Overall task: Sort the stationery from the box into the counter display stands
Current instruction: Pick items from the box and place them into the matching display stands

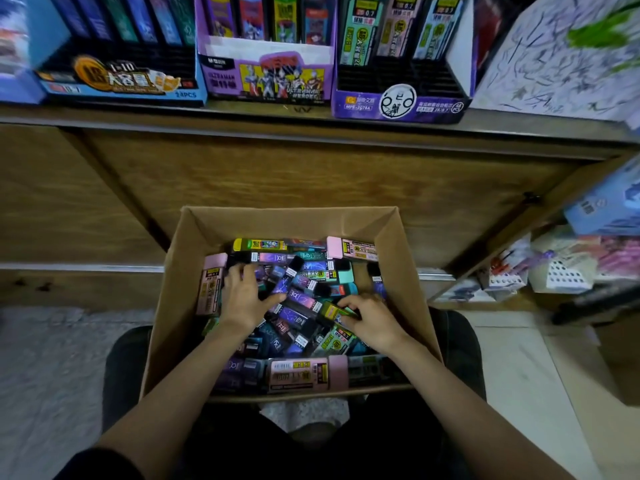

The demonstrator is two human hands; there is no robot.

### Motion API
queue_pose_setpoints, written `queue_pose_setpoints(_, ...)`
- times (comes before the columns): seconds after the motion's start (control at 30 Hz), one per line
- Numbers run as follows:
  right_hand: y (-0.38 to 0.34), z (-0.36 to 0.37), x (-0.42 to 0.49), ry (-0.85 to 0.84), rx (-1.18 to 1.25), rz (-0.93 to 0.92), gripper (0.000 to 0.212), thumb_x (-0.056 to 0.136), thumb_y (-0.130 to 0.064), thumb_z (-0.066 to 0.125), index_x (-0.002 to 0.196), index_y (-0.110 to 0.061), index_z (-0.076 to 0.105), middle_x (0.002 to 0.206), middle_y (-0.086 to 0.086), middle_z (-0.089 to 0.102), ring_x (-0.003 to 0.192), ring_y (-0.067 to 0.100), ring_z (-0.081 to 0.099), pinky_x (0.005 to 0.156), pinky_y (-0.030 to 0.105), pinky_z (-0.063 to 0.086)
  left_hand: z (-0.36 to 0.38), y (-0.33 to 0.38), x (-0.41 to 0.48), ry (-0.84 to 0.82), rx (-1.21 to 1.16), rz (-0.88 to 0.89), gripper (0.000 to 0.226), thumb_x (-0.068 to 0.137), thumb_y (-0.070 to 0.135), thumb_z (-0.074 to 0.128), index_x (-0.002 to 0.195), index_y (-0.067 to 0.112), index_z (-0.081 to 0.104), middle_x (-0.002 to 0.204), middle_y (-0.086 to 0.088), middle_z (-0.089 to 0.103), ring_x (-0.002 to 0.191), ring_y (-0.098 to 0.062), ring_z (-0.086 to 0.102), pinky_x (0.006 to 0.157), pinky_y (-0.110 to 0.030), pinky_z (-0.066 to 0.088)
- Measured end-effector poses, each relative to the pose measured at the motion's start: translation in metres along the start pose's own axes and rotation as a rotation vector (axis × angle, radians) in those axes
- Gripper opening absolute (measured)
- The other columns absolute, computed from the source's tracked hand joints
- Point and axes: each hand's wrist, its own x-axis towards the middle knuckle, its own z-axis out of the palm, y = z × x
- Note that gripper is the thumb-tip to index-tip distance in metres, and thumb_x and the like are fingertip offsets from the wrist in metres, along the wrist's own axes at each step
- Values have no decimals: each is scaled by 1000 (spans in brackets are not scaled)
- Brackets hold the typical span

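We have the cardboard box [291, 213] resting across our knees, close below the counter [311, 116], and it is full of small stationery cases lying every way, dark purple and blue ones in the middle and a long pink case [304, 372] against the near wall. Our left hand [244, 299] lies on the left of the heap with its fingers spread flat over the dark cases, holding nothing. Our right hand [372, 322], near the right wall, has its fingertips pinching one end of a green case [332, 310] that lies half buried among the others. The three stands wait on the far side: the blue stand [117, 81] at the left, the Ultraman stand [266, 77] in the middle and the purple stand [401, 102] at the right. The risks, as we judge them, are plain. The green case is wedged under its neighbours, so a sharp pull could drag others up with it or let it slip from a grip that takes only its end. Many cases look alike in this dim light — a hasty read of the label would send one to the wrong stand. And the box only balances on our knees, so a long reach to the counter could tip it.
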Motion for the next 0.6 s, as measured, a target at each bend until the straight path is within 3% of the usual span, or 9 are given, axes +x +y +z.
queue_pose_setpoints(0.13,0,-2,-1,-58,148,16,29,89,-19,63,117,-21,57,125,4,51,117,16,48,95,25,40,-5,-9,0,-80,99,41,86,76,54,68,142,12,33,140,-12,35,130,-29,32,105,-39,31)
queue_pose_setpoints(0.33,-1,-8,-2,-69,563,122,41,80,-5,72,118,-10,58,112,7,56,110,19,53,87,22,41,-15,-19,0,-174,115,204,60,81,45,68,130,15,52,133,-7,43,123,-23,40,101,-32,34)
queue_pose_setpoints(0.4,-2,-9,-2,-124,675,149,33,81,-5,70,112,-4,62,106,7,64,103,19,58,91,25,43,-17,-18,-2,-221,88,254,54,82,40,69,129,17,53,132,-5,44,122,-20,41,101,-29,33)
queue_pose_setpoints(0.5,0,-7,-3,-215,668,178,15,85,-10,66,100,-13,67,104,6,66,102,22,59,96,39,41,-13,-12,-5,-243,110,275,53,83,41,67,130,20,53,131,-4,42,122,-19,37,101,-27,29)
queue_pose_setpoints(0.6,1,-7,-3,-237,695,204,18,85,-13,67,98,-24,64,115,6,62,107,20,57,81,34,42,-3,1,-9,-199,167,275,54,84,51,62,128,21,55,124,-4,45,116,-21,37,97,-29,31)
